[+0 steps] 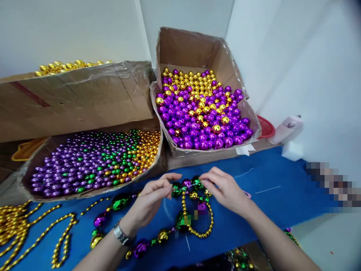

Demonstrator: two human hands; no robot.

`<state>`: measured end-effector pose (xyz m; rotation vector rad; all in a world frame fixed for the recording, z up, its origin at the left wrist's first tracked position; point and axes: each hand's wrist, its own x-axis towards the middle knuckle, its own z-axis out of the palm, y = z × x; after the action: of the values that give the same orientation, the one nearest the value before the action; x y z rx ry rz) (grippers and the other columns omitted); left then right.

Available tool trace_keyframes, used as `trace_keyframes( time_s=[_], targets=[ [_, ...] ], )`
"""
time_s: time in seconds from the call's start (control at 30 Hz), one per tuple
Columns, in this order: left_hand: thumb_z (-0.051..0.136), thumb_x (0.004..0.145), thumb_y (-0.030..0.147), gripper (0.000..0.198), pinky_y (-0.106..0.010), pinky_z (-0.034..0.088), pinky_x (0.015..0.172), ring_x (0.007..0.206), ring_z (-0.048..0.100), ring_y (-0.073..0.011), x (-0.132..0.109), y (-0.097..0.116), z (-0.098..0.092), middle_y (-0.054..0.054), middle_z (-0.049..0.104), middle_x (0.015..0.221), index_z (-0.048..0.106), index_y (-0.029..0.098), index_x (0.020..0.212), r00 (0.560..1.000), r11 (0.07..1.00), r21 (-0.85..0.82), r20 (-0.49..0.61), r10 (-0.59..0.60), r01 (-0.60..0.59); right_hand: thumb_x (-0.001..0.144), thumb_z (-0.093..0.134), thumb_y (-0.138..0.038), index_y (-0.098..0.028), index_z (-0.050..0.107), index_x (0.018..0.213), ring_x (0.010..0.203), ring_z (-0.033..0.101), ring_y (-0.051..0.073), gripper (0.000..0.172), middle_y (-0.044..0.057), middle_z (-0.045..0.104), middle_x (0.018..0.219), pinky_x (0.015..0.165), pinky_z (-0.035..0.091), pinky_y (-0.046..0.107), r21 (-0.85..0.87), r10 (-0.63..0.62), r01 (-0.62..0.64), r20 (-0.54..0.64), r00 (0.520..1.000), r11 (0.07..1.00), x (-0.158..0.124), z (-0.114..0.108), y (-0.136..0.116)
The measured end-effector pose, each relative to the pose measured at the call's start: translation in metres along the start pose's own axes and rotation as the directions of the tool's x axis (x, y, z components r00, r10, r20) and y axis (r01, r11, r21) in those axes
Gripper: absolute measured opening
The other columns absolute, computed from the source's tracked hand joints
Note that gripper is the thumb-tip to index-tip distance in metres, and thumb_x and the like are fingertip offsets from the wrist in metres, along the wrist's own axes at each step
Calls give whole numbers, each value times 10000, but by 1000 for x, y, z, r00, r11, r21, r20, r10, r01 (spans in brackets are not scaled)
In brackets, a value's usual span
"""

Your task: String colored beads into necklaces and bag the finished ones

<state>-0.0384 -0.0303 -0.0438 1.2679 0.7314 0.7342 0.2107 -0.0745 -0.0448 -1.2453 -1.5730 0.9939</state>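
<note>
My left hand (150,201) and my right hand (225,188) meet over the blue table cover (267,199), fingers pinched on a thin white thread strung with large shiny beads. A green bead (176,189), a purple bead (186,183) and another green bead (196,181) sit on the thread between my fingertips. The bead necklace (121,201) trails left and down across the cover, with a small gold bead loop (197,226) hanging below my hands. A watch is on my left wrist.
A cardboard box of purple and gold balls (197,113) stands behind my hands. A low box of purple, green and gold beads (93,162) lies at left, with a taller box of gold beads (73,98) behind it. Gold bead strings (28,229) lie at lower left.
</note>
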Motion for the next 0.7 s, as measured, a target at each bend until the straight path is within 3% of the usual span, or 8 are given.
trace_keyframes(
  time_s=[0.1,0.23,0.3,0.4,0.47,0.53,0.7],
  targets=[
    [480,852,214,261,-444,324,1005,1238,404,-307,-4,-5,-10,-132,554,1255,605,141,635,999,930,-367,-29,-43,30,842,632,-292,-203,659,747,769,522,150,133,12,584,780,734,380,265,262,121,-98,-73,990,960,-11,-8,18],
    [473,870,249,392,-486,253,1070,1289,363,-317,-2,-15,-1,-136,588,1215,518,137,498,999,785,-619,-47,0,-29,937,426,-419,-226,539,790,924,579,173,267,22,605,986,761,470,320,556,213,-101,-139,967,825,-19,21,31],
    [488,878,265,386,-487,278,1060,1206,462,-298,2,-17,10,-114,650,1068,526,138,515,998,749,-660,-62,18,-55,945,368,-455,-230,471,768,987,579,181,303,19,607,979,852,471,384,677,243,-74,-158,957,733,-17,40,30],
    [502,891,290,337,-424,431,917,791,599,-174,9,-16,22,-23,597,677,544,145,590,993,735,-671,-113,31,-99,923,393,-489,-242,421,757,766,585,140,299,-32,512,692,885,472,402,779,281,-26,-195,940,627,-11,54,28],
    [494,902,302,333,-306,481,698,553,478,-95,12,-15,26,28,457,551,519,144,609,985,749,-652,-170,10,-120,906,423,-498,-247,412,757,593,495,112,292,-64,368,597,817,501,372,808,307,-12,-210,928,589,-7,54,28],
    [504,900,306,338,-222,403,526,473,358,-69,13,-16,26,50,356,516,486,142,605,974,780,-615,-223,-32,-115,894,451,-496,-244,404,747,518,397,101,295,-73,281,590,710,513,328,817,332,-20,-212,919,576,-6,51,31],
    [566,864,330,353,-195,303,453,445,253,-60,10,-30,19,71,244,492,451,146,586,948,839,-541,-295,-124,-58,866,518,-485,-227,349,693,478,288,81,354,-80,220,602,545,452,246,786,374,-64,-219,901,615,-13,53,45]
  ],
)
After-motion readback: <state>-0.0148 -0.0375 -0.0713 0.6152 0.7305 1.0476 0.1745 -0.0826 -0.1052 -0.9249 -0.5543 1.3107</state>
